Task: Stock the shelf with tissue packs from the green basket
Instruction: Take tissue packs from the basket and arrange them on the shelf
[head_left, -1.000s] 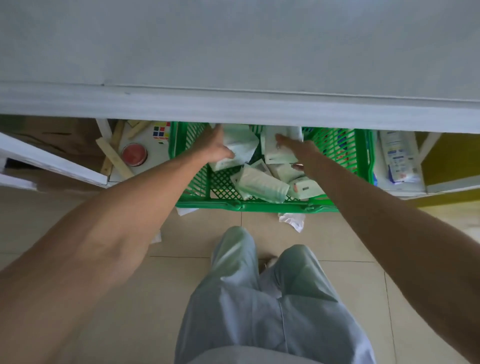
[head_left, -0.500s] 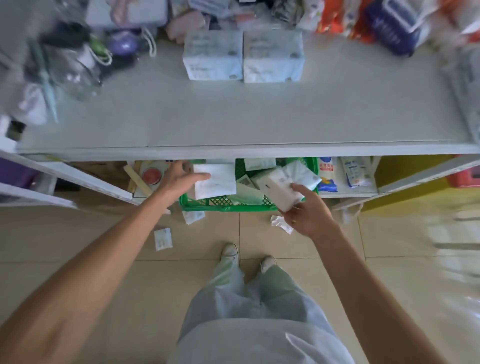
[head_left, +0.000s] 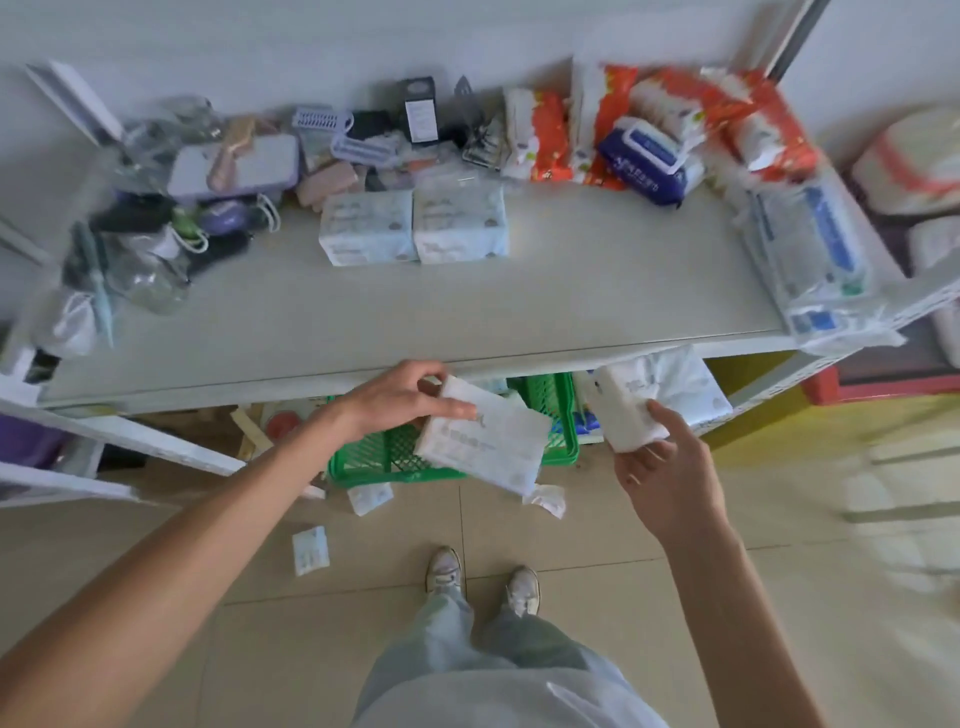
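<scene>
My left hand (head_left: 395, 397) grips a flat white tissue pack (head_left: 485, 441) just below the front edge of the grey shelf (head_left: 441, 312). A smaller white tissue pack (head_left: 621, 413) is held end-up in my right hand (head_left: 670, 467), to the right of the first. Under the shelf, behind both packs, stands the green basket (head_left: 384, 457), mostly hidden. Two pale blue tissue packs (head_left: 413, 226) sit side by side near the back middle of the shelf.
Bags and small items (head_left: 182, 197) crowd the shelf's back left; red and blue wipe packs (head_left: 649, 135) fill the back right, and a clear-wrapped pack (head_left: 815, 265) overhangs the right edge. Small packets (head_left: 310, 550) lie on the tiled floor near my feet (head_left: 483, 579).
Both hands have come up and out of the green basket, each carrying a tissue pack, to just below the shelf edge. The view has tilted up onto the shelf top.
</scene>
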